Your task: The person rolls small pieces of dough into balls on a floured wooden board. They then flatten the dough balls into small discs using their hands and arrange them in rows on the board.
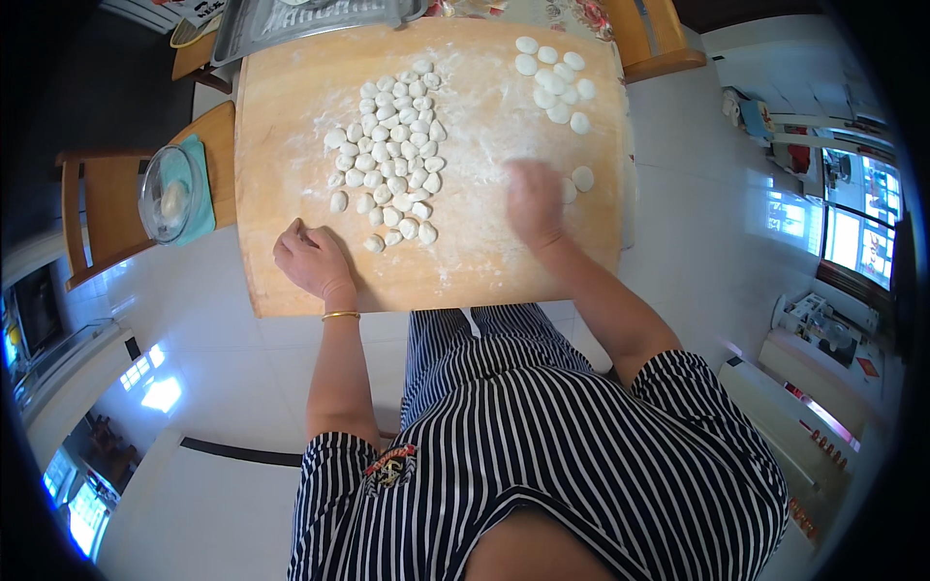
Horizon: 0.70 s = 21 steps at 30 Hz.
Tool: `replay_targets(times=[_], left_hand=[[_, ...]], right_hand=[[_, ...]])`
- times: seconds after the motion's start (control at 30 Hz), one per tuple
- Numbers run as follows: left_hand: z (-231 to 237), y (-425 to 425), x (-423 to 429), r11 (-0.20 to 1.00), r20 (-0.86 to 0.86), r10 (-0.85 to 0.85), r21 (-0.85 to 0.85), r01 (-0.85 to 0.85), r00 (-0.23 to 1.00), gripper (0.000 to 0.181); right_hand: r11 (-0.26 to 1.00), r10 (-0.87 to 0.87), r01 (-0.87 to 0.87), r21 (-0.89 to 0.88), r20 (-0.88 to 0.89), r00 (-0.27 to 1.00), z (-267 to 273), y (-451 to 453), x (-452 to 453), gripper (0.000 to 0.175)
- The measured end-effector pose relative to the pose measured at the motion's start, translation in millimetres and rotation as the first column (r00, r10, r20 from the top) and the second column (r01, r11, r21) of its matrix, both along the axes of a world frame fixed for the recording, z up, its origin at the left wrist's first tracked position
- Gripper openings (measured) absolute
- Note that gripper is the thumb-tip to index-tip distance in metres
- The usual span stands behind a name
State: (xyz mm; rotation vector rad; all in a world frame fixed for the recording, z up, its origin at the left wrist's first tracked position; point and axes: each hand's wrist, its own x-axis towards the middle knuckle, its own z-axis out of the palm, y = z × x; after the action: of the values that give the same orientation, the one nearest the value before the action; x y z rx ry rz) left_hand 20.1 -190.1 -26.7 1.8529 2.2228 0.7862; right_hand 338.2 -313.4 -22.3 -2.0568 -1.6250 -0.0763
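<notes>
Before me is a floured wooden board (479, 269). My left hand (314, 260) rests on its near left part, fingers curled in and nothing seen in them. A cluster of small dough pieces (392, 152) lies up and to the right of that hand. My right hand (535, 203) is motion-blurred over the right half of the board, so its grip and anything beneath it are hidden. Close by on its right are two flattened dough discs (583, 179), one partly covered by the hand. More flattened discs (558, 112) lie at the board's far right, some overlapping.
A clear bowl (149, 196) with a lump of dough (174, 200) stands on a teal cloth (203, 196) on the left wooden chair (109, 218). Beyond the board are a metal tray (232, 36) and a floral tablecloth (538, 11). Another wooden chair (668, 62) stands far right.
</notes>
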Motion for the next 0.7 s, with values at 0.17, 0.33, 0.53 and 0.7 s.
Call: replay_targets(times=[0.17,0.33,0.53,0.7], left_hand=[[1,0,-5,0.999,-0.008,0.003,-0.038,-0.003,1.0,0.028],[-2,-1,-6,0.999,0.011,0.012,-0.039,-0.012,1.0,0.029],[-1,-1,-5,0.998,-0.04,0.011,-0.055,-0.013,0.999,0.029],[1,-3,-4,1.0,-0.009,0.016,-0.02,-0.017,1.0,0.027]], right_hand=[[0.935,0.282,-0.331,-0.128,-0.299,0.912,39,6,-99,0.034],[0.949,0.239,-0.282,-0.14,-0.261,0.935,26,-14,-90,0.041],[0.941,0.068,-0.153,-0.301,-0.274,0.959,1,-92,-19,0.051],[0.953,0.167,-0.189,-0.235,-0.112,0.98,48,-34,-40,0.07]])
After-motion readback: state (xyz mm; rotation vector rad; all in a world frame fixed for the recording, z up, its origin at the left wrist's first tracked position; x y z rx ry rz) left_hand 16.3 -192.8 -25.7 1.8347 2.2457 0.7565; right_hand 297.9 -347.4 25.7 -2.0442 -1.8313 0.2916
